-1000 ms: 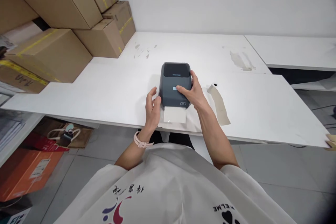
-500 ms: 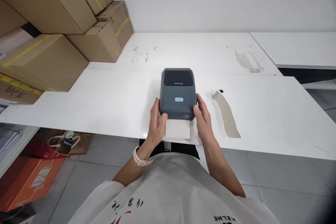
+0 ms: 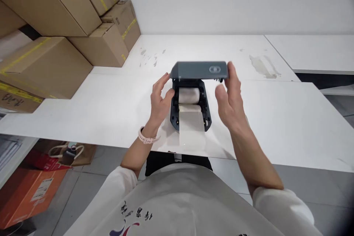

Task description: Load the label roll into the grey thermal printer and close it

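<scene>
A dark grey label printer point(image 3: 208, 121) sits on the white table near its front edge, with its lid point(image 3: 193, 70) raised and tilted back. Inside lies a roll of white paper point(image 3: 189, 96), from which a white paper strip point(image 3: 191, 129) runs out over the front. My right hand point(image 3: 231, 99) grips the lid's right edge, its fingers outside and the thumb below. At the printer's left side is my left hand point(image 3: 160, 99), the fingertips at the lid's left corner and the thumb against the base rim.
Cardboard boxes point(image 3: 94, 46) are stacked on the left of the table point(image 3: 124, 99). A torn patch point(image 3: 264, 67) marks the tabletop at the back right. Under the table at left are an orange box point(image 3: 33, 195) and a paper bag point(image 3: 85, 153).
The printer's lid has swung up, baring the paper roll inside. My right hand has moved up and right with the lid, now covering the loose roll; my left hand has shifted up slightly.
</scene>
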`<state>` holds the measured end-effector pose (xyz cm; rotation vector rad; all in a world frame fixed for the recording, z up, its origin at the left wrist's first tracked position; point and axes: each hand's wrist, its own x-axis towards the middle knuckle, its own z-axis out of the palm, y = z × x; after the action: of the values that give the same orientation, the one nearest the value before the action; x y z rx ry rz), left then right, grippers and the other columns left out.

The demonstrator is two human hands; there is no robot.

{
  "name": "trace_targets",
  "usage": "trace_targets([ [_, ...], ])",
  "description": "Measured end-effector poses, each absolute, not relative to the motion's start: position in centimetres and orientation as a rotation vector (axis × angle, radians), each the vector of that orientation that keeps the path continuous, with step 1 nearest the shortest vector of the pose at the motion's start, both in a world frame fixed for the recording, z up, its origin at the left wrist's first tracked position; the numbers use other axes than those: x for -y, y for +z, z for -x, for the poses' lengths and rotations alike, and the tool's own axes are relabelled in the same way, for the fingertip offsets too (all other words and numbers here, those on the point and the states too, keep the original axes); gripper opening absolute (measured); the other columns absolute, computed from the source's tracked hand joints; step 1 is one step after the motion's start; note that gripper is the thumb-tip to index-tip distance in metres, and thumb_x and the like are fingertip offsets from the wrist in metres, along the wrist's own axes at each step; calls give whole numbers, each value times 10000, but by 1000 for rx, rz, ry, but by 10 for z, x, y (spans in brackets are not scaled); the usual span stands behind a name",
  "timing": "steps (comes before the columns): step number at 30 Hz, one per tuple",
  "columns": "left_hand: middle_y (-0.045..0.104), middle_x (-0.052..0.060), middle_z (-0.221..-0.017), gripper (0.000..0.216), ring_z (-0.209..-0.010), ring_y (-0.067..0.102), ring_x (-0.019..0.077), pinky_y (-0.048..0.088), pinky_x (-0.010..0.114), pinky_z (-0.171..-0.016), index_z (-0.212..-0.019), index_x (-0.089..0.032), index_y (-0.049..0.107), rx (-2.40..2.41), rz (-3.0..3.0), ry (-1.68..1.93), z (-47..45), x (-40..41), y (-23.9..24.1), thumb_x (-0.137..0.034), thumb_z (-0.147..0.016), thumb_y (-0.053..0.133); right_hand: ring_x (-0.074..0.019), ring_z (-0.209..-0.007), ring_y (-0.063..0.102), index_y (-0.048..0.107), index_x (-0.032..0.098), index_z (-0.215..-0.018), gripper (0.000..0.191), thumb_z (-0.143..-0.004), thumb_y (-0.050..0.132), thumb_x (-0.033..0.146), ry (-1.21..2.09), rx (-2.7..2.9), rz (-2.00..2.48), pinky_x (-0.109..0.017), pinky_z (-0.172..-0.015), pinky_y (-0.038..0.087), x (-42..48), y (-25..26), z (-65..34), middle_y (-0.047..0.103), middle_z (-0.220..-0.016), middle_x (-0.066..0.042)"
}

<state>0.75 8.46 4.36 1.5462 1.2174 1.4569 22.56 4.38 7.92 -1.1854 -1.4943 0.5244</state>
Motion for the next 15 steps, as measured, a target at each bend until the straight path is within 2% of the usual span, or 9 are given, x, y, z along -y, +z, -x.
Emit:
trace_targets([
  [2, 352, 16, -1723, 772, -1641, 203, 346, 210, 527, -1333, -1577, -337, 447, -1197, -1551, 1261, -4, -111, 38, -296, -853, 712, -383, -1617, 228, 339, 450, -1611, 709, -978, 471, 740, 417, 1564, 1195, -681, -1273, 199, -78, 97, -229, 388, -1672, -5],
  [4, 158, 28, -1789, 1021, -1664, 76, 352, 152, 546, -1338, -1668, -323, 236, -1149, -1531, 1061, -3, -127, 27, -213, -775, 719, -385, -1612, 233, 254, 432, -1641, 740, -993, 394, 760, 320, 1659, 1237, -696, -1261, 190, -111, 108, -234, 384, -1675, -32],
  [7, 4, 47, -1804, 1231, -1670, -1, 338, 125, 528, -1341, -1693, -300, 11, -1082, -1425, 934, -4, -134, 9, -162, -688, 708, -387, -1606, 239, 101, 396, -1674, 774, -1014, 300, 748, 181, 1797, 1328, -708, -1238, 212, -148, 119, -239, 342, -1700, -79],
  [9, 35, 77, -1802, 1278, -1666, 64, 340, 176, 505, -1335, -1691, -281, -24, -1069, -1321, 924, -6, -133, 1, -140, -643, 694, -391, -1612, 205, 96, 378, -1675, 775, -1016, 330, 714, 45, 1812, 1373, -702, -1224, 235, -156, 126, -237, 320, -1708, -93],
  [11, 179, 123, -1774, 1255, -1636, 201, 359, 240, 497, -1320, -1692, -231, 58, -1076, -1231, 939, -9, -132, -3, -124, -602, 671, -393, -1606, 197, 225, 361, -1647, 724, -1011, 406, 657, -104, 1797, 1365, -682, -1215, 254, -153, 131, -229, 356, -1685, -99],
  [13, 361, 152, -1696, 1185, -1577, 332, 373, 293, 510, -1299, -1663, -177, 209, -1086, -1178, 991, -13, -130, -4, -115, -564, 647, -394, -1542, 320, 454, 325, -1526, 564, -1019, 441, 571, -176, 1874, 1306, -648, -1191, 299, -144, 132, -219, 506, -1567, -124],
  [15, 489, 154, -1606, 1106, -1511, 428, 379, 347, 527, -1268, -1609, -159, 340, -1094, -1164, 1063, -17, -130, -4, -109, -543, 629, -387, -1370, 518, 630, 271, -1316, 397, -1024, 447, 469, -124, 2091, 1254, -602, -1120, 383, -137, 127, -209, 657, -1357, -143],
])
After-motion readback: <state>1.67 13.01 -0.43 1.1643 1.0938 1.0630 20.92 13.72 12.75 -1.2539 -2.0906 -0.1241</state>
